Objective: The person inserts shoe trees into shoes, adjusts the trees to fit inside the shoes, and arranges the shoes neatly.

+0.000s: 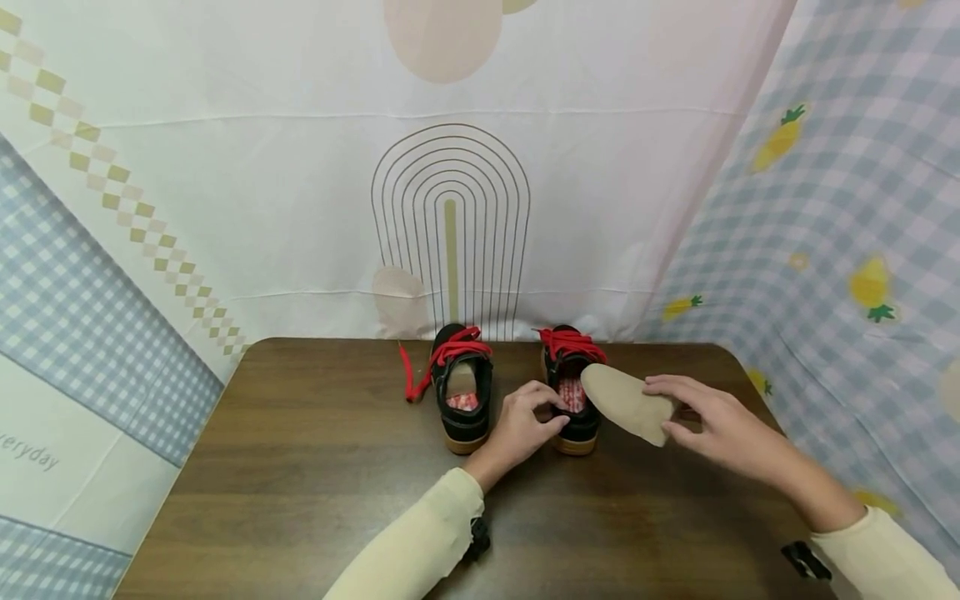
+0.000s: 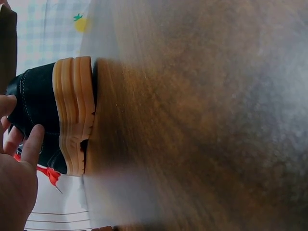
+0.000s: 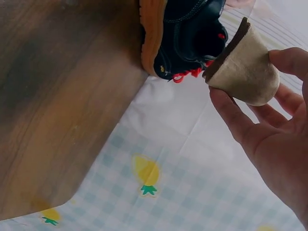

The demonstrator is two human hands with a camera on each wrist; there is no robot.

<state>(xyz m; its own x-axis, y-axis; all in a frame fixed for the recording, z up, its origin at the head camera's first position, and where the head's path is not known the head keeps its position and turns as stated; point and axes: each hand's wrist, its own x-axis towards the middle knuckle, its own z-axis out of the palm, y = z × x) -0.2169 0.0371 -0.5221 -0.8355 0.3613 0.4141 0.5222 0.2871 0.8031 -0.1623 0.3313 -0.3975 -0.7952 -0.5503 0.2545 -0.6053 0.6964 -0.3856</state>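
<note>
My right hand [image 1: 723, 425] pinches a beige insole [image 1: 626, 400] between thumb and fingers. The insole is held tilted in the air, its far end beside the opening of the right black shoe [image 1: 579, 427]. In the right wrist view, the insole [image 3: 248, 72] looks bent, with a darker underside. My left hand [image 1: 517, 425] grips the collar of that shoe, thumb near the heel and fingers at the opening. A red-and-white patterned inside [image 1: 572, 393] shows in it. To the left stands a matching shoe [image 1: 467, 425] with a beige piece [image 1: 461, 379] inside.
Both shoes stand near the back edge of a brown wooden table [image 1: 315, 483], with red laces [image 1: 420, 383] trailing left of the left one. A white patterned cloth [image 1: 300, 208] hangs right behind the table. Checked cloth [image 1: 847, 333] with pineapples hangs at the right.
</note>
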